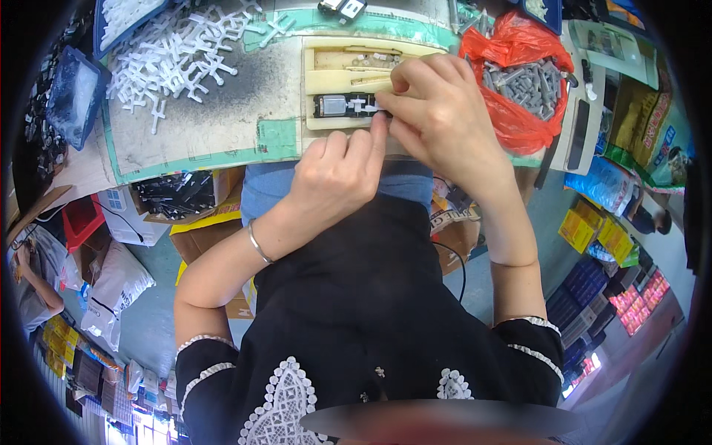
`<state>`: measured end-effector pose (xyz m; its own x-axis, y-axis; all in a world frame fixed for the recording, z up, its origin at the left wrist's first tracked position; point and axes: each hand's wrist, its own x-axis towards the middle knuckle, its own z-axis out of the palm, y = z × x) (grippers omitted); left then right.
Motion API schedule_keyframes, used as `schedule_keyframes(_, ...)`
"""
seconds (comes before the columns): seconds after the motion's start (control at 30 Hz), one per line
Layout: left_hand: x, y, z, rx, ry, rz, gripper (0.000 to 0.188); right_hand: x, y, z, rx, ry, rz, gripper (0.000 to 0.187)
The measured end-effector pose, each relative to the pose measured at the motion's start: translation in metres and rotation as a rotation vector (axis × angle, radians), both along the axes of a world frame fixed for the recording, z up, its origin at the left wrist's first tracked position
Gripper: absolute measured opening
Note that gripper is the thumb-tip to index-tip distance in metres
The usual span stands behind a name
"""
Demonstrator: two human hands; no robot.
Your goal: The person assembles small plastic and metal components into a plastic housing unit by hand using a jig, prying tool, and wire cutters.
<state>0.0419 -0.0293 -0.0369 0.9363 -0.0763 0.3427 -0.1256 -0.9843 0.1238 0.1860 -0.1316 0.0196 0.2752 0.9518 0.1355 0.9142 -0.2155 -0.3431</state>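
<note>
A small black casing (319, 106) with a grey block and a white plastic piece (361, 106) on it lies in a slot of the cream fixture (321, 78). My right hand (443, 119) reaches over the fixture's right side, thumb and fingers pinched at the casing's right end; what they grip is hidden. From the near side, my left hand (337, 170) has its index finger stretched to that same end, beside the right fingertips. Its other fingers are curled, and I cannot see what they hold, if anything.
Loose white cross-shaped plastic parts (178, 55) are heaped at the left, near a blue bin (78, 96). A red plastic bag (512, 133) of grey cylindrical parts (528, 87) stands close to my right hand. A black-and-silver piece (343, 9) lies beyond the fixture.
</note>
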Motion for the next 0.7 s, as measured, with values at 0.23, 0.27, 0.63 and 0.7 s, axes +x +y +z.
schedule_keyframes(0.23, 0.008, 0.039, 0.01, -0.341, -0.103, 0.028, 0.038, 0.01, -0.024, -0.022, 0.212, 0.141, -0.268, 0.017)
schedule_keyframes(0.27, 0.016, 0.053, 0.014, -0.396, -0.096, 0.121, 0.035, 0.017, -0.029, -0.019, 0.295, 0.212, -0.39, 0.016)
schedule_keyframes(0.63, 0.06, 0.108, 0.016, 0.04, 0.103, 0.19, 0.027, 0.076, 0.003, -0.033, -0.017, -0.434, -0.458, 0.015)
schedule_keyframes(0.7, 0.057, 0.107, 0.018, -0.065, -0.067, 0.202, 0.02, 0.071, 0.005, -0.034, -0.023, -0.427, -0.438, 0.011)
